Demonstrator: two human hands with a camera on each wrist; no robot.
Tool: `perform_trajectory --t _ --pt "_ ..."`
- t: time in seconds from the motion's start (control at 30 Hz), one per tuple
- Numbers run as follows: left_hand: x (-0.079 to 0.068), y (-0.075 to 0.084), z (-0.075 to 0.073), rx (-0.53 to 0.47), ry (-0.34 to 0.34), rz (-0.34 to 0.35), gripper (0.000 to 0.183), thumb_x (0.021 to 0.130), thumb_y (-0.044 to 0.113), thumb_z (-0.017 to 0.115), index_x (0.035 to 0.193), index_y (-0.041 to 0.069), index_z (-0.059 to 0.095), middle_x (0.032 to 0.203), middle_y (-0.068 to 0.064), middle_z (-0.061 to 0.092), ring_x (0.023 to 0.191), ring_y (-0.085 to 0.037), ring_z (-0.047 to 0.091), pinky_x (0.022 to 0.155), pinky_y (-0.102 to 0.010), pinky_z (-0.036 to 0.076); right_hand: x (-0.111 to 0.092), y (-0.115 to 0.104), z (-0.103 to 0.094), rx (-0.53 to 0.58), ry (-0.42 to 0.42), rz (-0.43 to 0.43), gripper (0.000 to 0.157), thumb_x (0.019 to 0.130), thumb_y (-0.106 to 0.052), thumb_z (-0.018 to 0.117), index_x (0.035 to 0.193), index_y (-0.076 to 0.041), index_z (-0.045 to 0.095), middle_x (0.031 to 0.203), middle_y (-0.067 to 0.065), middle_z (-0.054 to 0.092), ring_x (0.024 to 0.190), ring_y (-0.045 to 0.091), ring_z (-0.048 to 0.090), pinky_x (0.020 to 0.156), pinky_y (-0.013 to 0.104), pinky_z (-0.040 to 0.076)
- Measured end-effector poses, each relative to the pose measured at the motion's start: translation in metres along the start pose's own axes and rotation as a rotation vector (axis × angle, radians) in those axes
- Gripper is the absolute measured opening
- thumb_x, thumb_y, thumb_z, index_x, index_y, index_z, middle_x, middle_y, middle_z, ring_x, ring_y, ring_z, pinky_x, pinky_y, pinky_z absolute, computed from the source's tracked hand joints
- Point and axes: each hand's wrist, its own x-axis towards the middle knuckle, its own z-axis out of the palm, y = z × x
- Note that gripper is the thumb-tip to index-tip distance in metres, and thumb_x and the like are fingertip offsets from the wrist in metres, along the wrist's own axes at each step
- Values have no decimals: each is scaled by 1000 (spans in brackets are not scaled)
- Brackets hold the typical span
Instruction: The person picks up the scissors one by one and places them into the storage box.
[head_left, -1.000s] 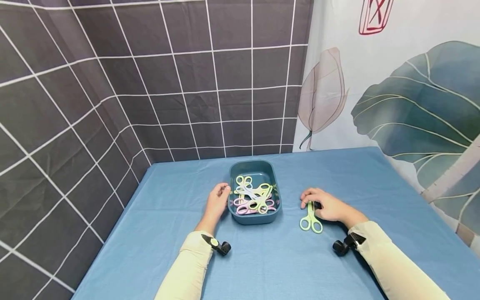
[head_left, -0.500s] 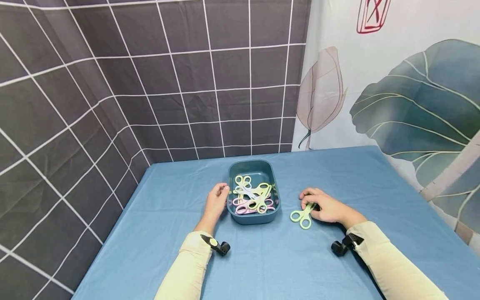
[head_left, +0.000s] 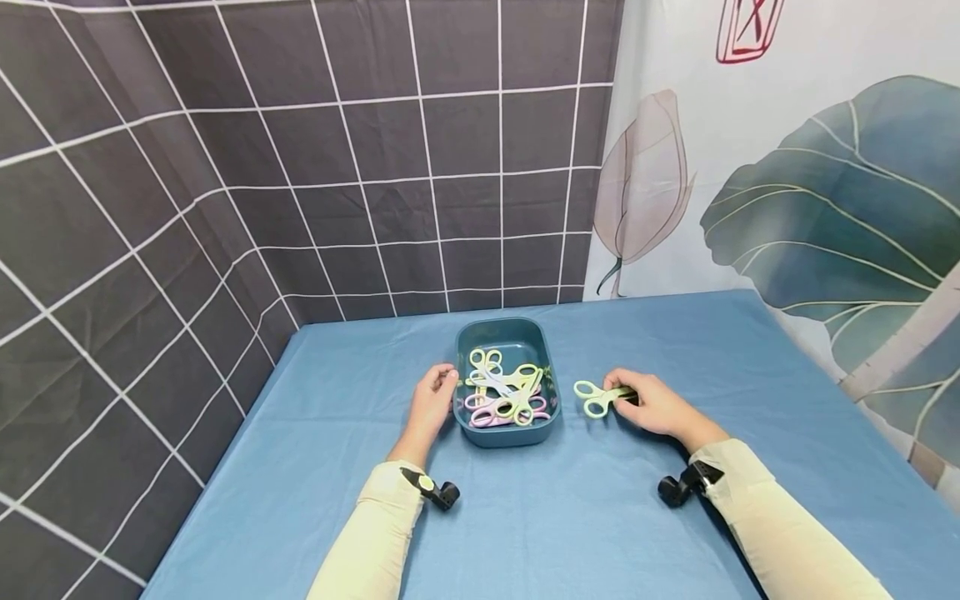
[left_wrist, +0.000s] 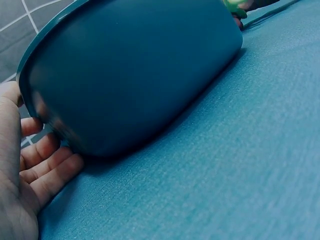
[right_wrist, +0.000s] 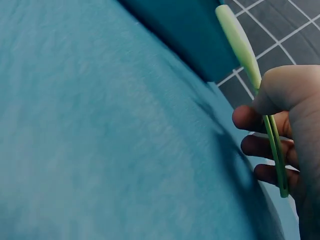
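Note:
My right hand [head_left: 651,404] pinches a pair of light green scissors [head_left: 597,400] right of the blue plastic bin [head_left: 506,438]. Its handle loops point left toward the bin. In the right wrist view the scissors [right_wrist: 242,47] are held edge-on between thumb and fingers, raised over the cloth, with a shadow below. At the bin's left side, my left hand [head_left: 433,406] holds the rim; in the left wrist view the thumb is at the rim and the curled fingers [left_wrist: 55,170] lie by the outer wall. Several scissors [head_left: 506,387] in green, pink and pale blue lie piled in the bin.
A blue cloth [head_left: 555,517] covers the table. Behind it hangs a dark grey curtain [head_left: 390,142] with a white grid, and at the right a white one with printed leaves [head_left: 832,200]. Each wrist wears a small black camera [head_left: 442,495].
The green scissors have turned in my right hand, loops swinging from pointing toward me to pointing left, and have risen off the cloth. My left hand and the bin stay put.

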Motion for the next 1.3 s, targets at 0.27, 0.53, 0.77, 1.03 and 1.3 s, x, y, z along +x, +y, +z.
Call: perform_trajectory --t 0.27,0.53,0.77,1.03,1.3 --pt "1 0 0 -20 -8 6 31 102 22 58 123 0 64 103 -16 68 71 -11 58 63 -25 51 21 -14 -1 159 108 19 21 95 5 63 113 -6 66 100 7 70 79 11 59 69 24 50" --pt "-1 1 0 -30 -7 -8 30 102 21 57 122 -1 64 97 -14 65 70 -12 57 62 -26 50 58 -39 2 220 47 51 21 99 0 58 118 -5 66 99 13 69 76 17 56 66 25 48" --pt "0 2 -1 -29 -8 11 29 102 20 57 121 -1 63 96 -13 65 69 -11 56 61 -25 50 91 -64 16 149 -39 3 22 101 -6 60 121 -10 67 111 5 70 95 17 64 83 32 54" --pt "3 3 -1 -13 -3 13 29 102 20 58 121 0 65 95 -12 65 68 -11 56 61 -25 50 114 -86 39 -18 -163 -149 25 100 -7 59 123 -11 66 117 6 69 93 16 62 83 39 53" --pt "2 1 -1 -24 -15 13 30 102 20 58 122 -2 64 98 -14 66 68 -12 56 61 -26 50 125 -99 56 -212 -338 -267 22 100 -6 57 118 -7 69 114 7 67 107 22 63 97 42 50"
